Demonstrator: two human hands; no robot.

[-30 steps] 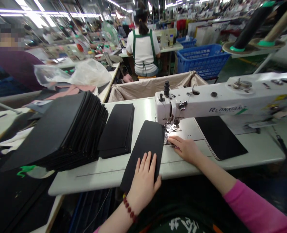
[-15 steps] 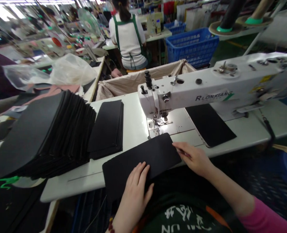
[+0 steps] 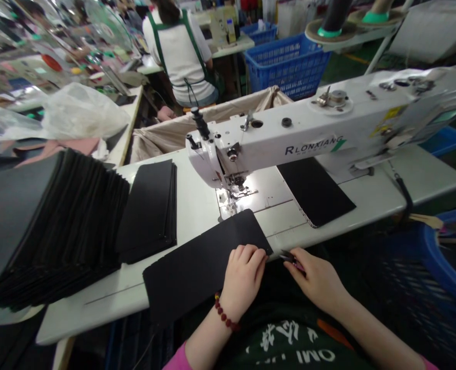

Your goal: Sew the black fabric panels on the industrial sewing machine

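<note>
A black rectangular panel (image 3: pixel 201 262) lies on the front edge of the sewing table, one end overhanging toward me. My left hand (image 3: pixel 245 272) grips the panel by its near right corner, fingers curled over its top. Just right of that corner, my right hand (image 3: pixel 316 280) is closed around small thread snips (image 3: pixel 291 258) with dark blades and a pinkish handle. The blades point left toward the panel corner, apart from it. Behind the panel is the sewing machine (image 3: pixel 266 139), its needle area lit. Another black panel (image 3: pixel 316 190) rests under the machine arm.
A tall stack of black panels (image 3: pixel 54 221) stands at the left, beside a lower pile (image 3: pixel 149 205). A blue basket (image 3: pixel 424 272) sits below right. A beige cloth-lined bin (image 3: pixel 158 136) is behind the table (image 3: pixel 197 205). A person (image 3: pixel 182 56) sits further back.
My left hand has slid right along the panel to its near right corner. My right hand with the snips has come off the panel's right edge and lower. The view has shifted right.
</note>
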